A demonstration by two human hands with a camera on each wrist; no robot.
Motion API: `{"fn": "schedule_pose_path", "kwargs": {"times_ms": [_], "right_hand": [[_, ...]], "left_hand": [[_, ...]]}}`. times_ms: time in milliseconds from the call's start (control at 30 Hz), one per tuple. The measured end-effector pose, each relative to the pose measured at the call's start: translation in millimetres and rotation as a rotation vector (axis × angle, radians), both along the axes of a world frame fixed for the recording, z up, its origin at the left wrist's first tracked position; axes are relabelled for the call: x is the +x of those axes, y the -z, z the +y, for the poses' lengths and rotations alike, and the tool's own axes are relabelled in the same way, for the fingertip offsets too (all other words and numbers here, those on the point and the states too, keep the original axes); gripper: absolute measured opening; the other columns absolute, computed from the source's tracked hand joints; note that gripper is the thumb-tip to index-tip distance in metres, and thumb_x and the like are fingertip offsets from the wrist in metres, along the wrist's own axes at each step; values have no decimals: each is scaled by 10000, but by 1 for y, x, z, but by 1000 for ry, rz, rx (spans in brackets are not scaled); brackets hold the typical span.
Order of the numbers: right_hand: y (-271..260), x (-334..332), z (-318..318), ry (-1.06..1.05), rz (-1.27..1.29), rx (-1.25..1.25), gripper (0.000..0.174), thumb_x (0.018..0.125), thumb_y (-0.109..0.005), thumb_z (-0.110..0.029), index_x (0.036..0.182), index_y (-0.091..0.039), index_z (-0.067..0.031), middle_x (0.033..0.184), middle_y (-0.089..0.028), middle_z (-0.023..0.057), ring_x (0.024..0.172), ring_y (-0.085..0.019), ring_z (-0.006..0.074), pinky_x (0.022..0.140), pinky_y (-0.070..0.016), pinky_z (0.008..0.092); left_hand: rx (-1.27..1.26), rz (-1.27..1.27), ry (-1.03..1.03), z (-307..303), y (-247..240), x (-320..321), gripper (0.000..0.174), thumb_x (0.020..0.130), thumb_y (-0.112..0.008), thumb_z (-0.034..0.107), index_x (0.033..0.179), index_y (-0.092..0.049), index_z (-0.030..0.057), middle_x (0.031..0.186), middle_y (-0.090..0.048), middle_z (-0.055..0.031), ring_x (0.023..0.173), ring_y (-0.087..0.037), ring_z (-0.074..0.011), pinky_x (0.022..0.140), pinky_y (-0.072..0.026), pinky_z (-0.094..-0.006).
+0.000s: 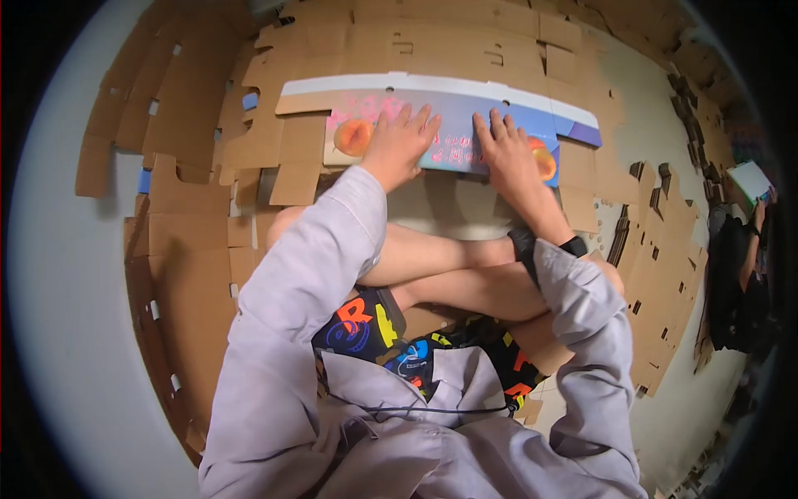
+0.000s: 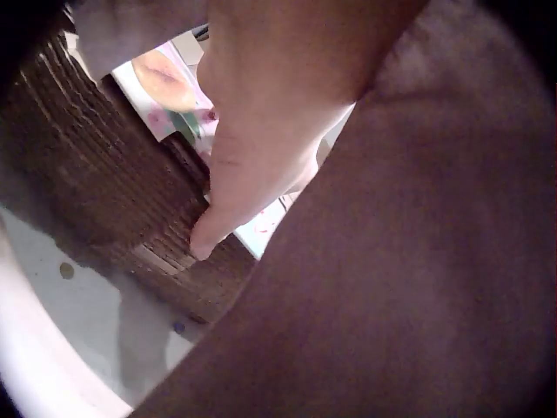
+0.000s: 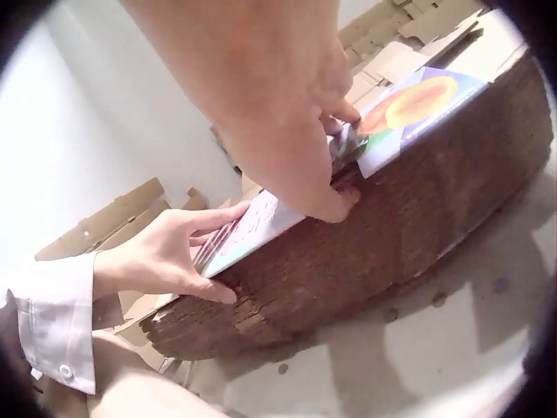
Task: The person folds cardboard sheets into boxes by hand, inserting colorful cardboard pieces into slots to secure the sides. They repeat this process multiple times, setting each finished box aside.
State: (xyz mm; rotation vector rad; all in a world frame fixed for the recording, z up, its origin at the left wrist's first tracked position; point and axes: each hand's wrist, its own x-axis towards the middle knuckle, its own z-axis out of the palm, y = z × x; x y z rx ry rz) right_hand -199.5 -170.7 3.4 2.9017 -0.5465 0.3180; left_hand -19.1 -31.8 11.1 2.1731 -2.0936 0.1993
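A flat printed carton sheet (image 1: 453, 125), blue and pink with peach pictures and pink lettering, lies on a thick stack of brown cardboard (image 3: 392, 244). My left hand (image 1: 397, 150) rests on the printed face left of the middle, fingers extended toward the far edge. To its right, my right hand (image 1: 511, 162) lies on the same sheet with fingers likewise extended. In the right wrist view, both thumbs reach down over the near edge, against the layered side of the stack. The left wrist view shows the left thumb (image 2: 204, 239) at those layers; its other fingers are mostly hidden.
Flattened brown cardboard (image 1: 187, 266) spreads along the left, and more cut sheets (image 1: 657, 274) lie at right. Crossed legs (image 1: 465, 274) are close before the stack. At far right, another person (image 1: 736, 266) in dark clothes holds a pale sheet (image 1: 750, 181).
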Motion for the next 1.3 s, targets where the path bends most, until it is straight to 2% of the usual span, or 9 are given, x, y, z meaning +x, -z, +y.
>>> {"fn": "schedule_pose_path", "kwargs": {"times_ms": [267, 367, 567, 867, 967, 1067, 1167, 1233, 1300], "right_hand": [[0, 3, -13, -52, 37, 77, 689, 679, -636, 33, 1332, -420, -10, 1286, -474, 292, 1150, -508, 448, 912, -470, 481], [-10, 6, -11, -4, 119, 165, 758, 664, -599, 89, 1378, -386, -52, 1336, -436, 290, 1199, -460, 450, 972, -440, 470], [-23, 10, -13, 31, 200, 211, 766, 677, -587, 81, 1394, -370, -76, 1368, -418, 259, 1196, -469, 442, 952, -469, 445], [-35, 10, -17, 40, 247, 289, 778, 679, -571, 79, 1407, -358, -99, 1393, -409, 209, 1217, -467, 384, 935, -479, 442], [-24, 5, -18, -31, 100, 219, 651, 683, -606, 58, 1304, -466, -79, 1209, -515, 222, 1076, -544, 415, 828, -519, 457], [-9, 1, -19, -58, 6, 147, 647, 692, -601, 44, 1309, -454, -84, 1228, -505, 225, 1090, -534, 418, 832, -516, 460], [7, 4, -26, -59, -28, 139, 669, 689, -601, 32, 1327, -439, -92, 1269, -488, 233, 1114, -520, 425, 874, -498, 450], [6, 5, -31, -67, 8, 180, 732, 662, -613, 21, 1355, -418, -113, 1354, -432, 230, 1186, -471, 430, 979, -426, 452], [1, -5, -21, -60, -77, 176, 770, 643, -651, -16, 1366, -409, -123, 1390, -396, 218, 1236, -427, 425, 1013, -388, 485]], "left_hand": [[191, 32, 71, -16, -12, 11, 788, 577, -760, 96, 1303, -455, 60, 1340, -476, -148, 1139, -526, -384, 897, -502, -443], [145, 39, 109, -18, -10, 16, 690, 564, -795, 149, 1181, -501, 53, 1153, -535, -114, 1067, -550, -330, 792, -523, -448], [341, 79, 59, -26, -30, 15, 783, 544, -781, 144, 1261, -479, 61, 1232, -533, -113, 1044, -564, -334, 823, -518, -455], [325, 25, 112, -32, -30, 22, 741, 543, -777, 165, 1220, -496, 52, 1142, -583, -134, 897, -614, -353, 790, -510, -443], [264, 9, 161, -32, -23, 25, 567, 578, -770, 160, 1091, -548, 69, 1055, -585, -122, 953, -607, -332, 783, -509, -458], [265, 38, 139, -31, -14, 25, 765, 542, -775, 164, 1250, -502, 66, 1181, -570, -167, 967, -593, -361, 814, -498, -447], [260, 74, 138, -34, -16, 25, 776, 549, -765, 151, 1273, -498, 66, 1212, -560, -176, 1005, -582, -361, 851, -489, -450], [349, 36, 131, -42, -21, 32, 761, 552, -761, 152, 1268, -515, 75, 1237, -547, -180, 1022, -580, -361, 869, -482, -452], [358, 101, 33, -43, -40, 27, 537, 651, -696, 174, 1178, -609, 125, 1030, -641, -167, 967, -607, -353, 833, -493, -452]]}}
